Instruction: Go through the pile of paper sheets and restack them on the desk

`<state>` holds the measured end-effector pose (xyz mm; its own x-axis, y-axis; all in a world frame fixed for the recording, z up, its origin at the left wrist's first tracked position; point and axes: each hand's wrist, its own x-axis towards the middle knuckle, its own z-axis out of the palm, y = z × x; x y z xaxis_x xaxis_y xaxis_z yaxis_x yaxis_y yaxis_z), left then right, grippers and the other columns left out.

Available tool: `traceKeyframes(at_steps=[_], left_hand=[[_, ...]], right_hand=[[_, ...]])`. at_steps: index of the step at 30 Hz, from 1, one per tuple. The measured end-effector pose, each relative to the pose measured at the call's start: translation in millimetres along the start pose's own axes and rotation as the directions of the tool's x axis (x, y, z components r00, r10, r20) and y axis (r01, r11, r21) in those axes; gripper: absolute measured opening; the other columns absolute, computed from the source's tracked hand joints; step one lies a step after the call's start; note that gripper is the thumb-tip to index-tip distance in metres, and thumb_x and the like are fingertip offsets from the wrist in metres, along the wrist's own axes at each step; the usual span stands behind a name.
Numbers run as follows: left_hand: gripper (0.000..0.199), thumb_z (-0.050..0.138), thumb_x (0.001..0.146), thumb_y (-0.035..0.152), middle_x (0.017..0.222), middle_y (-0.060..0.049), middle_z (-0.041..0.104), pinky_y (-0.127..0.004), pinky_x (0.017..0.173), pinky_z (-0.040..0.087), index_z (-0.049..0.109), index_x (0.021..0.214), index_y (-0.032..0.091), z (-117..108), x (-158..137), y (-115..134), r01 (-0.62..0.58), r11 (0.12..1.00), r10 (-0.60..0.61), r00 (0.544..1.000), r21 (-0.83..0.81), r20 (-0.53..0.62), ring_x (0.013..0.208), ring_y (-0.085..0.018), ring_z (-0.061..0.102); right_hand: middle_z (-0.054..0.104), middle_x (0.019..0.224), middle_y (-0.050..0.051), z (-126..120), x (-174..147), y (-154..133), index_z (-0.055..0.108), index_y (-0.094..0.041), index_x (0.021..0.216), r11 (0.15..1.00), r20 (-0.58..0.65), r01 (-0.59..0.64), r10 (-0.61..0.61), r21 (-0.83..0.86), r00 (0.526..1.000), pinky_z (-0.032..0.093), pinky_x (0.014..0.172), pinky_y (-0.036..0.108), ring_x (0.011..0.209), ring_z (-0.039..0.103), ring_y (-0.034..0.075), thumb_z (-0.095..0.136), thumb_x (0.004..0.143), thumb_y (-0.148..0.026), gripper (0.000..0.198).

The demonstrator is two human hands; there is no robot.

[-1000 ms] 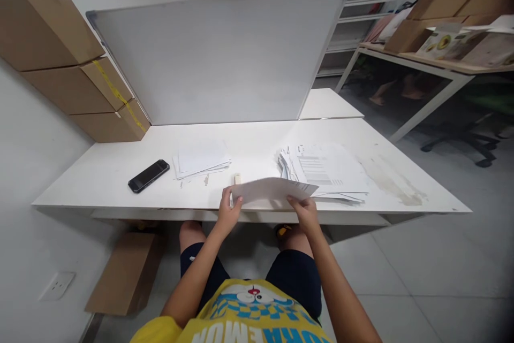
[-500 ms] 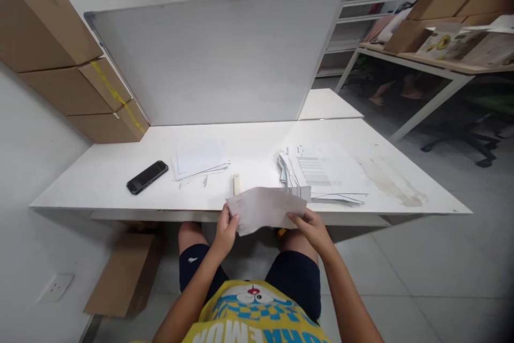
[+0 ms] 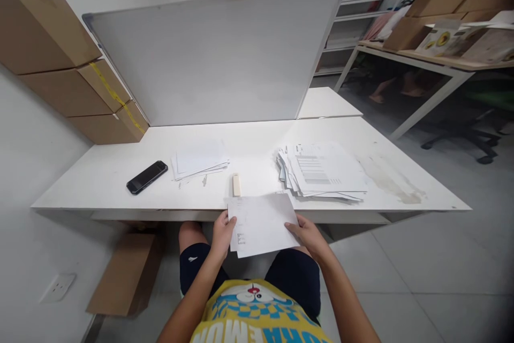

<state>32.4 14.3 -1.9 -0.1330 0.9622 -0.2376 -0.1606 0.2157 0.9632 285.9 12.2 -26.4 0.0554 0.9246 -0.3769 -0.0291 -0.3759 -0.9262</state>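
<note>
Sheets of paper (image 3: pixel 263 225) with faint print are held up at the table's front edge, spread out and nearly flat. My left hand (image 3: pixel 223 231) pinches their left side, thumb on top. At the right side my right hand (image 3: pixel 307 233) grips them in the same way. Just beyond the sheets lies a small cream-coloured stick-shaped object (image 3: pixel 236 185); its kind is unclear. A thick stack of printed papers (image 3: pixel 327 169) rests on the table to the right, its left edge uneven. A smaller pile of papers (image 3: pixel 201 160) lies to the left.
A black phone (image 3: pixel 147 177) lies on the white table (image 3: pixel 132 158) at the left. Behind stands a whiteboard (image 3: pixel 217 59), beside stacked cardboard boxes (image 3: pixel 60 86). Another cardboard box (image 3: pixel 122 273) is under the table. Another person's feet (image 3: pixel 379 94) show beneath the far desk.
The sheets were tilted up and bent; now they lie flatter and lower, with more of their printed face showing. Both hands still hold them at the sides.
</note>
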Motion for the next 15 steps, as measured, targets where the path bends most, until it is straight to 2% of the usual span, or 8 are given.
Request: traceKeyframes(at_steps=[4,7,11,15], left_hand=[[0.049,0.074,0.066,0.040,0.086,-0.008,0.072,-0.032,0.070,0.052,0.059,0.104,0.014,2,2,4,0.023,1.000,-0.023,1.000,0.010,-0.009,0.079,-0.024,0.069],[0.051,0.071,0.070,0.036,0.098,-0.010,0.071,-0.033,0.076,0.052,0.053,0.114,0.016,1,4,3,-0.029,0.997,0.029,1.000,0.076,0.004,0.090,-0.023,0.068],[0.051,0.065,0.075,0.028,0.110,-0.012,0.067,-0.035,0.084,0.051,0.048,0.122,0.019,-2,7,1,-0.117,0.971,0.103,0.992,0.210,0.074,0.103,-0.023,0.065],[0.055,0.061,0.078,0.026,0.108,-0.011,0.065,-0.035,0.084,0.052,0.043,0.129,0.019,-4,8,3,-0.132,0.958,0.111,0.989,0.256,0.097,0.100,-0.022,0.066]], right_hand=[[0.074,0.084,0.005,-4,-2,3,0.071,-0.017,0.093,1.000,0.021,0.008,-0.009,0.015,1.000,0.052,0.069,0.036,0.079,0.066,0.027,0.072,0.059,-0.036,0.039],[0.074,0.083,0.005,-6,-2,7,0.072,-0.018,0.093,1.000,0.030,0.007,-0.008,0.028,1.000,0.052,0.071,0.037,0.080,0.067,0.028,0.072,0.058,-0.033,0.037],[0.074,0.079,0.003,-8,-1,11,0.073,-0.021,0.090,1.000,0.014,0.009,-0.009,0.006,1.000,0.053,0.072,0.039,0.082,0.067,0.030,0.073,0.058,-0.032,0.033],[0.074,0.080,0.006,-7,-3,7,0.072,-0.020,0.086,0.999,0.056,-0.014,0.012,0.031,0.998,0.054,0.069,0.039,0.079,0.068,0.030,0.072,0.060,-0.036,0.030]])
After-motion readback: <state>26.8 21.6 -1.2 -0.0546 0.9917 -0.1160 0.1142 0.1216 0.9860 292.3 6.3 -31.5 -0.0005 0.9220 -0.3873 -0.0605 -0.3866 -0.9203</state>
